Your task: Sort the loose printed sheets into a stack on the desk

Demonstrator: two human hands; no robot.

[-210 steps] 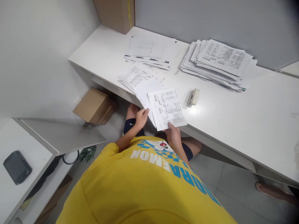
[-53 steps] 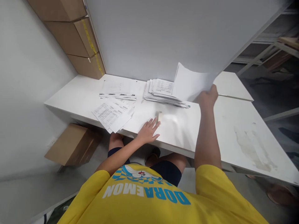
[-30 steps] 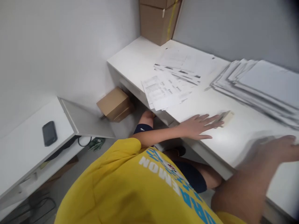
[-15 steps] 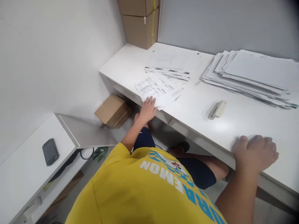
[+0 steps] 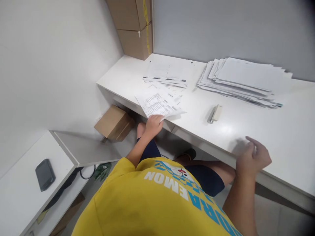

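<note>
My left hand [image 5: 153, 124] grips the near edge of a small stack of printed sheets [image 5: 159, 104] that overhangs the front of the white desk [image 5: 270, 131]. My right hand [image 5: 253, 157] hovers over the desk's front edge at the right, fingers loosely curled with nothing visible in them. A beige stapler [image 5: 215, 113] lies on the desk between the two hands. A large pile of papers [image 5: 241, 82], blank side up, sits at the back right. Another spread of sheets [image 5: 167, 72] lies at the back, beyond the small stack.
Stacked cardboard boxes [image 5: 133, 29] stand in the far corner of the desk. A cardboard box [image 5: 113, 122] sits on the floor under it. At the left, a white side table [image 5: 19, 193] carries a dark phone-like device [image 5: 45, 174]. Cables and a green item lie on the floor.
My right hand laid a sheet on the big pile, then came back to the desk's front edge and lifted slightly. My left hand left the stapler and took hold of the small stack.
</note>
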